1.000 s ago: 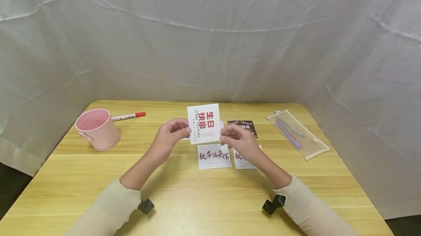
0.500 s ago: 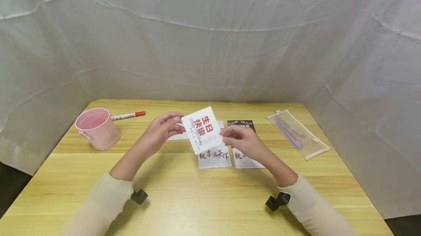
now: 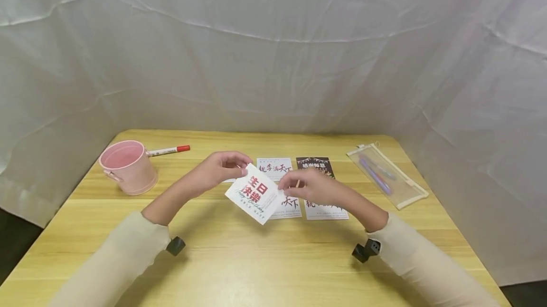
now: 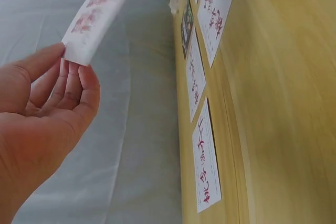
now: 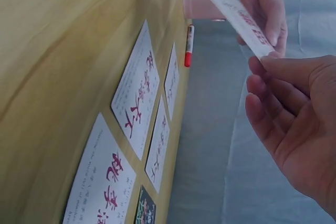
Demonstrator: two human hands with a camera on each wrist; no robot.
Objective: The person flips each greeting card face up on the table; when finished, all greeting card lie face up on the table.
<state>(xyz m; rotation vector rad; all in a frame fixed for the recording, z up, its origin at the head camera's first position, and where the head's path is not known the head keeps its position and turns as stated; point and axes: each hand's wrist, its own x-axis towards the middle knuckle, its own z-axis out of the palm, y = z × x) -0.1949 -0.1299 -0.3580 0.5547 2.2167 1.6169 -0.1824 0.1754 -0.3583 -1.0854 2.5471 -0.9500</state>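
A white card (image 3: 252, 197) with red Chinese characters and "Happy Birthday" script is held tilted above the table. My left hand (image 3: 215, 174) pinches its upper corner between thumb and fingers, plainly seen in the left wrist view. At the card's right corner, my right hand (image 3: 312, 186) pinches with thumb and index finger, as the right wrist view shows. Under and behind it lie white cards with red brush writing: a back one (image 3: 273, 163), a front one (image 3: 292, 208) partly covered by the held card, and a right one (image 3: 325, 212) partly behind my right hand.
A dark card (image 3: 314, 164) lies at the back right of the group; another white card (image 3: 229, 180) is mostly hidden by my left hand. A pink bucket (image 3: 136, 174) and red-capped marker (image 3: 168, 150) are at left. A mesh zip pouch (image 3: 401, 188) holding pens lies right.
The held card has turned counterclockwise and come lower and nearer, so its characters stand almost upright. My left hand let go of its left edge and now pinches the upper corner.
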